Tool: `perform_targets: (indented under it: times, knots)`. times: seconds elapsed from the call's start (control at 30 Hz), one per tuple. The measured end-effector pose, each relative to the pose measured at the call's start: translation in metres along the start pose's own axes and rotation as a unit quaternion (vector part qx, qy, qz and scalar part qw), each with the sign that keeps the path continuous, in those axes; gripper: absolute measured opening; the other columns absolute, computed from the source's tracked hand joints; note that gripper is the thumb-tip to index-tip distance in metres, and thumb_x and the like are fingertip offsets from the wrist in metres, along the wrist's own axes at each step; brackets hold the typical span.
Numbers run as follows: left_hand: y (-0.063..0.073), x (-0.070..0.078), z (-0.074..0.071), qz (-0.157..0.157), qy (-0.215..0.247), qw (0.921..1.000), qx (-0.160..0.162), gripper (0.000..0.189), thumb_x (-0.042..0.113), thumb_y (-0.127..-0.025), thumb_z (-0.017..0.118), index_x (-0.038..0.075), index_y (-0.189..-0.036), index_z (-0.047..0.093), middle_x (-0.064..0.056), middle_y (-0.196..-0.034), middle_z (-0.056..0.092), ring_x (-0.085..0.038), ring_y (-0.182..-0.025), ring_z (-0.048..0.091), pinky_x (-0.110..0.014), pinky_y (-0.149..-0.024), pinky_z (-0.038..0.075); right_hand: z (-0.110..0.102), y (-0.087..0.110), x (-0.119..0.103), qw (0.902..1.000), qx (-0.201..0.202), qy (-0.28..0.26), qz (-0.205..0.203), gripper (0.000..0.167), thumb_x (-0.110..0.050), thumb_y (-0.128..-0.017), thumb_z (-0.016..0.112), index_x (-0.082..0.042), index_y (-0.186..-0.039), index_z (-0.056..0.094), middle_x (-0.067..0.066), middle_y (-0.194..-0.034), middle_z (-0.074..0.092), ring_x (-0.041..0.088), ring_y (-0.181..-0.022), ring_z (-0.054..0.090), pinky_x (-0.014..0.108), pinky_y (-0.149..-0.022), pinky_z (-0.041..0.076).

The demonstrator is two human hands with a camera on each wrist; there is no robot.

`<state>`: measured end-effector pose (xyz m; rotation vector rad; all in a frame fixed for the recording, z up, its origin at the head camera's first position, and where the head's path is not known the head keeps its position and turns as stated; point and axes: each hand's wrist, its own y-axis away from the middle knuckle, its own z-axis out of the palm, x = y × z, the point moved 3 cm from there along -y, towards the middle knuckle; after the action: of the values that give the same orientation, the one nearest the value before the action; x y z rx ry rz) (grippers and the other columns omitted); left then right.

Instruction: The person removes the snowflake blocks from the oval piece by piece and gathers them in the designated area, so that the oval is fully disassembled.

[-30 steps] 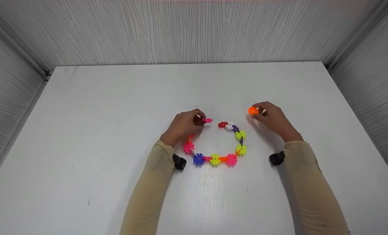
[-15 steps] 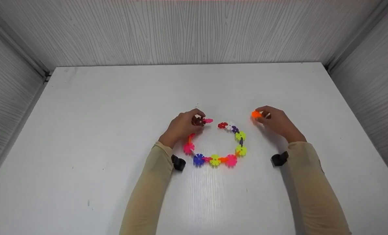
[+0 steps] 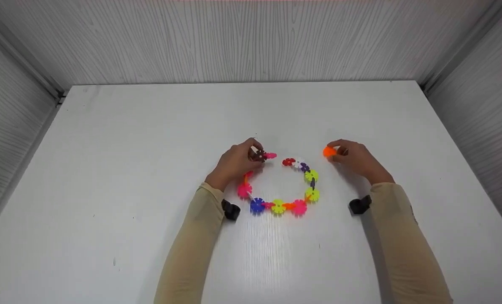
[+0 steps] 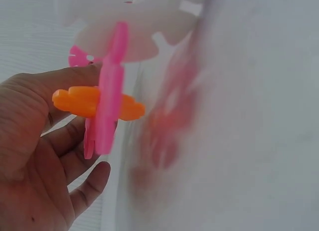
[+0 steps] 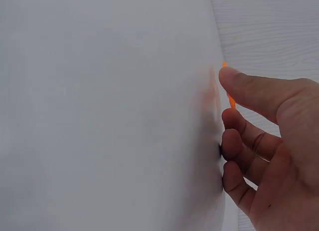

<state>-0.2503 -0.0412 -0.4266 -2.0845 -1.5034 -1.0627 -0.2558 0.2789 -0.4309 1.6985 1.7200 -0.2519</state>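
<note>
A chain of slotted plastic snowflake discs in several colours, with a yellow disc (image 3: pixel 278 207) at its near side, curves into an unclosed ring on the table. My left hand (image 3: pixel 235 163) pinches a brown disc (image 3: pixel 260 156) near the chain's left end; a pink disc (image 3: pixel 271 156) sticks out beyond it. Across a gap lies the other end, a red disc (image 3: pixel 288 161). Off to the right of the ring, my right hand (image 3: pixel 357 158) pinches a loose orange disc (image 3: pixel 329 151) between thumb and fingers. In the left wrist view, a pink disc (image 4: pixel 110 101) crosses an orange one (image 4: pixel 79 101).
The white table (image 3: pixel 149 169) ends at a pale wood-grain panel (image 3: pixel 251 42) at the back, with similar side panels (image 3: pixel 479 93). Black wrist-worn cameras (image 3: pixel 359 205) sit under both sleeves, the left one (image 3: pixel 231 210) close to the chain.
My right hand has come slightly nearer the body with the orange disc. My left hand stays almost in place, and more of the brown disc shows between its fingers.
</note>
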Motion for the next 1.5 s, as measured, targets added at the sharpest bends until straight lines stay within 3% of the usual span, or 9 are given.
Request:
perform_targets:
  times: [0.2,0.47,0.73,0.87,1.13,1.5]
  knots:
    - [0.001,0.001,-0.002,0.007,0.002,1.0000,0.002,0.035,0.024,-0.087,0.070,0.017,-0.119,0.059,-0.006,-0.101,0.068,-0.020,-0.091,0.061,-0.037,-0.087,0.048,0.000,0.002,-0.001,0.9998,0.001,0.004,-0.021,0.041,-0.021,-0.095,0.060,-0.016,-0.135,0.054,0.016,-0.116,0.054,0.029,-0.104,0.046,0.042,-0.095,0.042]
    - [0.003,0.001,0.000,0.010,0.027,0.9996,-0.005,0.035,0.021,-0.088,0.069,0.014,-0.121,0.060,-0.007,-0.104,0.066,-0.021,-0.095,0.059,-0.035,-0.090,0.049,0.002,0.001,-0.001,0.9999,-0.005,0.003,-0.008,0.044,-0.025,-0.095,0.060,-0.017,-0.138,0.052,0.017,-0.127,0.052,0.031,-0.113,0.044,0.049,-0.105,0.039]
    - [0.003,0.000,0.002,0.001,0.025,0.9997,-0.005,0.036,0.021,-0.089,0.069,0.014,-0.123,0.060,-0.006,-0.106,0.065,-0.021,-0.096,0.058,-0.034,-0.091,0.049,0.002,-0.001,0.000,0.9999,-0.012,0.001,0.008,0.045,-0.023,-0.095,0.060,-0.016,-0.138,0.051,0.017,-0.126,0.050,0.032,-0.112,0.043,0.048,-0.103,0.040]
    - [0.004,0.001,0.002,0.003,0.019,0.9998,-0.003,0.036,0.021,-0.089,0.069,0.014,-0.123,0.060,-0.007,-0.105,0.065,-0.021,-0.094,0.058,-0.035,-0.090,0.049,0.001,-0.001,-0.001,0.9998,-0.009,-0.006,0.014,0.043,-0.025,-0.095,0.061,-0.017,-0.136,0.053,0.016,-0.121,0.050,0.030,-0.107,0.044,0.040,-0.092,0.044]
    - [0.005,0.001,0.001,0.013,0.012,0.9998,0.004,0.035,0.021,-0.089,0.068,0.014,-0.123,0.061,-0.006,-0.101,0.065,-0.020,-0.090,0.056,-0.032,-0.085,0.049,-0.001,0.002,-0.014,0.9981,0.042,-0.006,-0.045,0.041,-0.029,-0.095,0.061,-0.012,-0.132,0.057,0.014,-0.112,0.053,0.026,-0.097,0.048,0.033,-0.076,0.041]
    - [0.007,0.006,-0.001,0.031,0.004,0.9995,0.008,0.035,0.020,-0.090,0.067,0.013,-0.123,0.062,-0.006,-0.101,0.066,-0.019,-0.088,0.055,-0.030,-0.082,0.048,0.003,0.006,-0.052,0.9933,0.071,-0.009,-0.090,0.041,-0.031,-0.094,0.061,-0.010,-0.130,0.059,0.012,-0.112,0.056,0.026,-0.100,0.049,0.029,-0.076,0.044]
